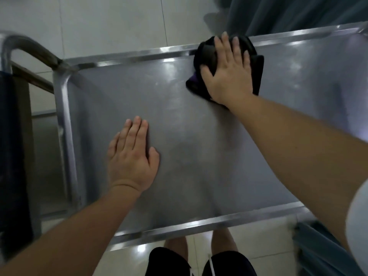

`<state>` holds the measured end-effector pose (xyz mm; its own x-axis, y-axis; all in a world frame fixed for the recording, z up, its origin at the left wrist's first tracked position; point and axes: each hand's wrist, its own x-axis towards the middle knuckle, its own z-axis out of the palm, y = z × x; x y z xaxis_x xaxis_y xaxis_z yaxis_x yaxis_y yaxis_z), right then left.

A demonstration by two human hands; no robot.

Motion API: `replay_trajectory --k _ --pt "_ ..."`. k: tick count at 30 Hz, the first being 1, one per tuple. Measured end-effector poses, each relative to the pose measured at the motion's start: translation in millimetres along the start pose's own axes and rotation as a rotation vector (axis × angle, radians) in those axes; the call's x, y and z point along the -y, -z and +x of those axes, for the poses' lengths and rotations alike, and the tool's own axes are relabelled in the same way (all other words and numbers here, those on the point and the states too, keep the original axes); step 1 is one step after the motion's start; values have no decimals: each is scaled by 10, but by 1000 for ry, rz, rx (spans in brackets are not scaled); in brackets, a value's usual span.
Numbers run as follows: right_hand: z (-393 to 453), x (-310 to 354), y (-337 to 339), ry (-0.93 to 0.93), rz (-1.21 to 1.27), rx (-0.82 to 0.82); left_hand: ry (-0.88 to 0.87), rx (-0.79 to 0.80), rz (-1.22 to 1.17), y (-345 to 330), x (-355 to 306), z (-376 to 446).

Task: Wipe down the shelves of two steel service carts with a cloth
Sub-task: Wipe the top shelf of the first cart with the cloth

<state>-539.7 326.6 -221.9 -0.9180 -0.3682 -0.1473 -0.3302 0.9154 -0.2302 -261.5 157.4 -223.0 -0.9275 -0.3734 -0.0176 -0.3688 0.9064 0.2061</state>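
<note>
A person is standing over the top shelf (179,136) of a steel service cart, looking straight down at it. The right hand (229,72) is lying flat, fingers straight and spread, pressing a black cloth (207,54) onto the shelf at its far edge, where the cloth is bunching up against the raised far rim (139,53); a little purple is showing at the cloth's near-left corner. The left hand (131,156) is resting palm down on the bare steel nearer the person, fingers straight and together, holding nothing, well apart from the cloth. The shelf surface is showing dull streaks and soft reflections. The cart's curved tubular handle (29,46) is rising at the left end, and a dark fabric (12,156) is hanging along the far left edge of the view. Below the near rim (199,222), the person's black shorts (169,261) and bare legs are showing above pale floor tiles (99,22). Grey-green curtain fabric (298,12) is hanging beyond the cart at the upper right. The picture is slightly blurred.
</note>
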Motion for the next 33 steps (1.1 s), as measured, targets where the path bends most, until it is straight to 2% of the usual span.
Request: replay_trajectory --k 2,5,9,11,14,17,21,24,27,33 --pt "-386 54 -62 29 -11 0 10 27 -8 15 -7 -3" --pt "-1423 36 -147 152 -37 42 4 28 -20 18 -20 -3" --pt "-2941 -201 -268 365 -100 192 0 3 -32 12 -32 -20" --pt "-3202 -330 -281 462 -145 256 -5 -1 -34 5 -37 -24" --pt "-2908 -296 -277 543 -151 276 -16 12 -32 -20 -31 -30" --pt "-2136 -2 -276 561 -131 170 -21 13 -37 -38 -18 -34" --pt "-923 549 -230 292 -74 101 -21 7 -52 -39 -22 -25" --pt "-378 887 -227 106 -23 48 -3 13 -73 -29 -11 -18" --pt "-353 1049 -266 31 3 20 30 27 -122 -2 2 -8" --pt "-1498 945 -454 193 -22 50 59 42 -291 49 48 -5"
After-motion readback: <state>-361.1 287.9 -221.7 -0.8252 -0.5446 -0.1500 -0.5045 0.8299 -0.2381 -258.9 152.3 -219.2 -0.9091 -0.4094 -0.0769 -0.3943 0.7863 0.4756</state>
